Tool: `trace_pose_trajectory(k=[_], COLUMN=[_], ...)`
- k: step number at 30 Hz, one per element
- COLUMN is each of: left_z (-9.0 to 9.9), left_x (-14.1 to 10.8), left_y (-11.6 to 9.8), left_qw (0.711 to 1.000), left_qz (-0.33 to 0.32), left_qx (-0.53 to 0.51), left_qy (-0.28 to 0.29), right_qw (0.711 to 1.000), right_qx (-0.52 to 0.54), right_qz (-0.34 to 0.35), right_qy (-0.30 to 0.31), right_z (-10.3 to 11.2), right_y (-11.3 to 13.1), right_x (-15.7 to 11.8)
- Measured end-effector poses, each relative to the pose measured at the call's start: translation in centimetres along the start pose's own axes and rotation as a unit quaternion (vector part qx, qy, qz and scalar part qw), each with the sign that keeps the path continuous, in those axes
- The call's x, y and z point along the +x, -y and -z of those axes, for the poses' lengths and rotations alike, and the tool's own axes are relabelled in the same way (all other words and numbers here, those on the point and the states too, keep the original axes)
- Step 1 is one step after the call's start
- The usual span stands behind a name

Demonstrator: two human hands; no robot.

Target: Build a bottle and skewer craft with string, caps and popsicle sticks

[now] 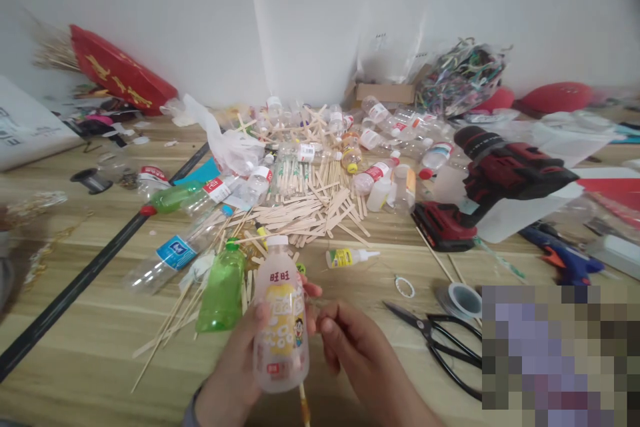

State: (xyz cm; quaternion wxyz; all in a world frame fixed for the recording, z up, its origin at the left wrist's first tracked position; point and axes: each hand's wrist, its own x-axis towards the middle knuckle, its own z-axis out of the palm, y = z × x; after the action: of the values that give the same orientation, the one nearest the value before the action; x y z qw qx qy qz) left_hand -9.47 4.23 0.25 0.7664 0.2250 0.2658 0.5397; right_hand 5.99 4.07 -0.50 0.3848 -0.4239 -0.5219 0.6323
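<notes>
A frosted plastic drink bottle [280,330] with a white cap and a yellow printed design stands upright, tilted slightly, in my left hand [235,353]. The fingers wrap round it from behind and the thumb presses its left side. Close to the bottle's right side is my right hand [357,353], thumb and fingers pinched together; whatever lies between them is too small to make out. A thin wooden stick [305,407] shows below the bottle's base. Behind the bottle lie a green plastic bottle [223,290] and a small glue bottle [345,257].
Loose craft sticks [320,210] and several plastic bottles fill the table's middle. To the right are a cordless drill [495,180], black scissors [435,330], a roll of tape [463,300] and a blue glue gun [565,257]. A dark pole [75,293] crosses the left side.
</notes>
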Motion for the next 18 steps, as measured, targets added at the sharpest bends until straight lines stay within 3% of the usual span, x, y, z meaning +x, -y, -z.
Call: trace_pose_trajectory(k=[5, 10, 13, 18], left_z=[0.3, -0.3, -0.6, -0.7], left_x=[0.1, 0.1, 0.2, 0.1], left_y=[-0.1, 0.1, 0.2, 0.7], left_qw=[0.998, 0.991, 0.977, 0.972], left_qz=[0.009, -0.054, -0.09, -0.122], left_qx=[-0.058, -0.05, -0.032, 0.019], left_qy=[0.021, -0.113, -0.193, -0.201], right_qw=[0.999, 0.991, 0.995, 0.995], right_qx=[-0.041, -0.086, -0.054, -0.019], right_qz=[-0.018, -0.009, -0.012, -0.062], right_qy=[-0.007, -0.105, -0.082, -0.069], right_z=[1.0, 1.0, 0.4, -0.5], right_y=[-0.9, -2.4, -3.1, -3.3], right_x=[0.1, -1.2, -2.2, -2.7])
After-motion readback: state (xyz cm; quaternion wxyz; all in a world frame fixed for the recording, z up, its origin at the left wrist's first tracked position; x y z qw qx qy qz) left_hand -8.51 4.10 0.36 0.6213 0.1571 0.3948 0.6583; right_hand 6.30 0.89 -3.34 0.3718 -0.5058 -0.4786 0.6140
